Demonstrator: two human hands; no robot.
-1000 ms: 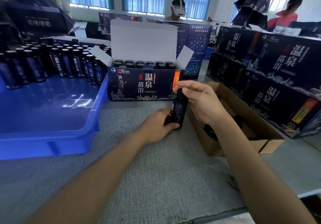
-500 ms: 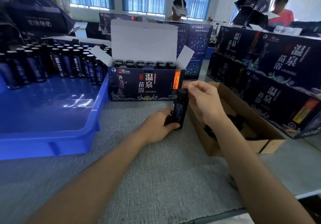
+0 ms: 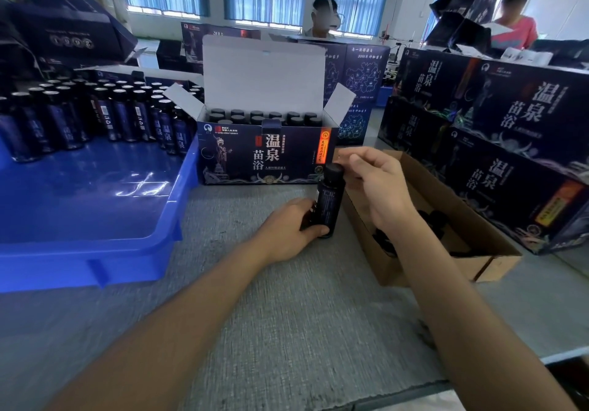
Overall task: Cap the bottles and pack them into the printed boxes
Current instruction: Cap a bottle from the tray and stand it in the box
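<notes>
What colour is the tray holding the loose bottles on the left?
The tray is bright blue, seen best in the head view.

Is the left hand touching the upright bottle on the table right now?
Touching. The head view shows the left hand gripping the bottle near its base, the thumb curled across its front.

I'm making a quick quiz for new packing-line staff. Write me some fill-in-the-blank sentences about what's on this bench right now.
1. The ____ grips the bottle low down.
2. The right hand has its fingers at the bottle's ____.
3. The waiting bottles stand in a ____ tray.
4. The printed box behind has its lid ____.
Missing words: left hand; cap; blue; open.
</notes>
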